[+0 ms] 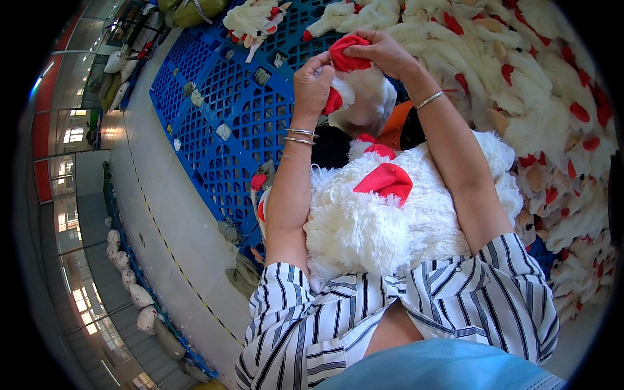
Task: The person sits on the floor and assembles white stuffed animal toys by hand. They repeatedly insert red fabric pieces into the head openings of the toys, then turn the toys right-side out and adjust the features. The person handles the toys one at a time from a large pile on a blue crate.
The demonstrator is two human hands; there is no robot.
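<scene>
Above my lap, at arm's length, I hold a limp white plush skin (367, 97) with red parts. My left hand (313, 88) is closed at the left edge of its red cloth part (344, 57), and another bit of red shows under the fingers. My right hand (383, 53) pinches the same red cloth from the right, with the thumb on top. The white fur hangs below both hands. Across my lap and under my forearms lies a pile of white plush skins (370, 227) with a folded red piece (388, 182) on top.
A large heap of white plush skins (520, 97) with red and tan parts fills the right side. Blue plastic pallets (227, 110) lie ahead and left, with a loose plush skin (255, 23) at their far end. Something orange (395, 127) shows beyond my lap. Sacks (144, 296) line the far left.
</scene>
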